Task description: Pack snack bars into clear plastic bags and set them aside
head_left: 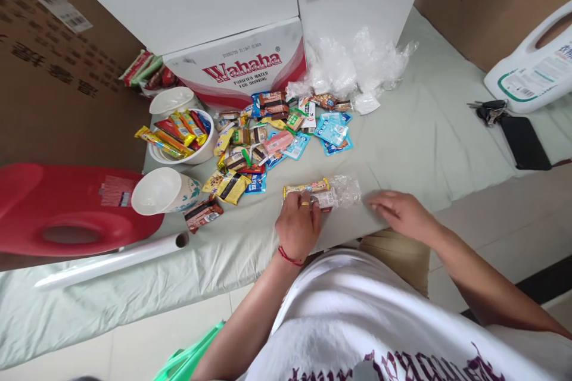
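Close to the edge of the cloth-covered surface lies a small clear plastic bag (346,190) with a yellow-wrapped snack bar (306,187) and other wrapped snacks in it. My left hand (298,223), wearing a ring and a red cord bracelet, grips the snack-filled end from the near side; its fingers partly cover the contents. To the right of the bag's loose end, my right hand (402,211) is apart from it, fingers loosely stretched out and holding nothing. Beyond my left hand spreads a heap of wrapped snacks (277,143), with blue, yellow and brown packets.
A white bowl (203,152) of wrapped bars, a paper cup (163,190), a red jug (80,208) and a plastic roll (116,259) stand left. Behind are a Wahaba carton (241,68) and crumpled clear bags (344,65). Right are keys (489,112), a phone (525,141) and a white jug (531,65).
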Tool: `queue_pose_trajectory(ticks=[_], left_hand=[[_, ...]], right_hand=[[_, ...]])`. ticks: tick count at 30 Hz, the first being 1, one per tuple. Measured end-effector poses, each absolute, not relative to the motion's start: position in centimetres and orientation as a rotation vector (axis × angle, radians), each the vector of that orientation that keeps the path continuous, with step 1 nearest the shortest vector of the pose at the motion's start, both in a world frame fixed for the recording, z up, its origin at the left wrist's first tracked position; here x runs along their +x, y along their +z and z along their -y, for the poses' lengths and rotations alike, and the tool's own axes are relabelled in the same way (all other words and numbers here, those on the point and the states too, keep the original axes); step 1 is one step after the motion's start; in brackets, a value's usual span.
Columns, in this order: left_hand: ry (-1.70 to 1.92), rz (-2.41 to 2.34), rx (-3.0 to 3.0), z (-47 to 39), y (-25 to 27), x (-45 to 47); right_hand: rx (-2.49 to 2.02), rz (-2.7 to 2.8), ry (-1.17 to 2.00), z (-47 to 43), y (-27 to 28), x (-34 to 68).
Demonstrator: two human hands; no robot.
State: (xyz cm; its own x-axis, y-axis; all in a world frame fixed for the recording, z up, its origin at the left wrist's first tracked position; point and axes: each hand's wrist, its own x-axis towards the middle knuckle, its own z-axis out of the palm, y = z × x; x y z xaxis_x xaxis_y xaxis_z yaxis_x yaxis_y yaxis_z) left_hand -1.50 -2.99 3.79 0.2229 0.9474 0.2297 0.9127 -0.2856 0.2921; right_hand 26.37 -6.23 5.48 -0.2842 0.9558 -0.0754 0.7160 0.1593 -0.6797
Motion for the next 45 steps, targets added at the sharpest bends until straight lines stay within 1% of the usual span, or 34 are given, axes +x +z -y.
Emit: queue_pose_trajectory(ticks=[3,6,11,16,20,22,24,26,32,35,38,40,45], left_hand=[[0.603,-1.808,2.381,3.3,3.3,-1.5],[0.671,-1.772,2.413,3.7,2.5,-1.5],[0.675,-1.752,2.480,4.3,1.4,-1.6],[0.655,-1.751,2.501,4.5,1.2,-1.7],[0.665,-1.748,2.479,4.2,1.4,-1.7],[0.659,-1.720,2.476,4.1,1.4,-1.8],[0.644,-1.695,2.485,4.0,1.4,-1.9],[0.633,-1.687,2.507,3.9,1.4,-2.0],[0.644,-1.702,2.542,3.8,0.8,-2.5],[0.727,-1.728,2.473,4.0,0.4,-2.6],[0.898,-1.691,2.408,3.9,0.0,-2.7],[0.981,-1.595,2.403,3.7,0.0,-3.1],[1.059,-1.189,2.305,2.7,1.0,-5.0]], right_hand=[[-1.777,1.748,0.714,4.1,4.6,26.1],[-1.865,1.762,0.560,1.6,3.9,24.0],[-1.876,1.965,0.755,0.8,3.8,20.9],[-1.740,1.719,0.827,2.8,4.3,20.5],[-1.831,1.612,1.037,3.8,4.5,20.1],[-1.860,1.548,1.026,3.6,4.9,19.4],[-1.873,1.493,0.942,2.8,5.6,18.2],[-1.897,1.556,0.884,1.5,6.7,16.4],[-2.060,2.047,0.690,-0.3,8.5,10.7],[-1.982,2.077,0.585,1.7,8.0,9.5],[-1.831,2.076,0.520,4.1,7.3,9.6],[-1.764,2.087,0.506,5.2,6.9,10.0],[-1.719,2.158,0.474,5.7,6.1,10.5]])
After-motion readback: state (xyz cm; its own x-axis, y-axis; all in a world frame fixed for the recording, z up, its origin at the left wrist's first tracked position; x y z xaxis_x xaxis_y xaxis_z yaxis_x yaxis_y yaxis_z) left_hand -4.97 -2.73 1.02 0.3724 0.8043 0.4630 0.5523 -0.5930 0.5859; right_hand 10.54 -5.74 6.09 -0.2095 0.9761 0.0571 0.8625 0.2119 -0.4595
